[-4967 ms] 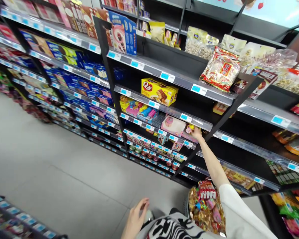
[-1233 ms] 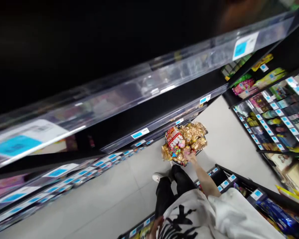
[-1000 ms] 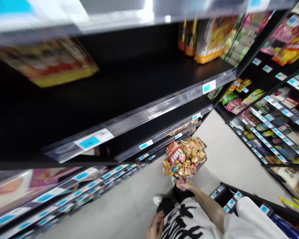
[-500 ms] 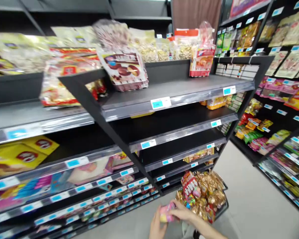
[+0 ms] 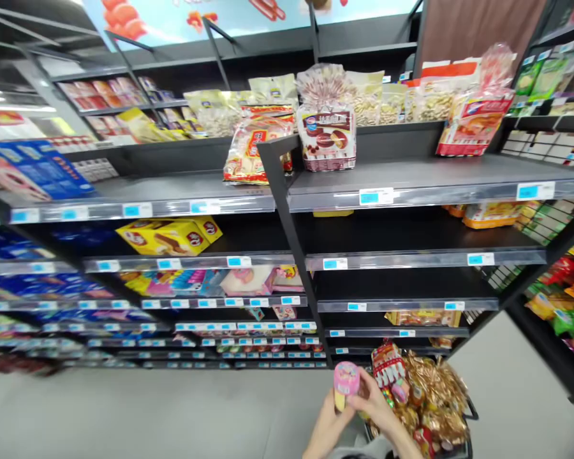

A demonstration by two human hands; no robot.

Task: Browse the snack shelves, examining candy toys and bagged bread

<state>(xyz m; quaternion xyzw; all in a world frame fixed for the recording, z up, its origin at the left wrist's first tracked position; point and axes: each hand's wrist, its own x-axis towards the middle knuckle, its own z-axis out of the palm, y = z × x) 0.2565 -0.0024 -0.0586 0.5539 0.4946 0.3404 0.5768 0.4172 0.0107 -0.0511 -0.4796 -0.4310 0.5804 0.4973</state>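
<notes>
A small pink snack cup (image 5: 345, 380) with a pink lid is held upright between both hands, low in the middle of the view. My left hand (image 5: 329, 426) grips its lower side from the left. My right hand (image 5: 375, 403) wraps round it from the right. Just right of the hands stands a shopping basket (image 5: 463, 446) heaped with gold-wrapped sweets (image 5: 433, 395) and a red-and-white packet (image 5: 387, 366).
Black store shelves (image 5: 411, 185) with blue price tags face me, several bays partly bare. Yellow boxes (image 5: 169, 234), biscuit bags (image 5: 326, 131) and pink packs (image 5: 249, 280) sit on them. Another rack (image 5: 562, 293) stands at right. Grey floor (image 5: 124, 414) lies at left.
The view has swung up from the basket and floor to face the shelves. My right hand lifted the pink cup from the basket, and both hands now hold it upright.
</notes>
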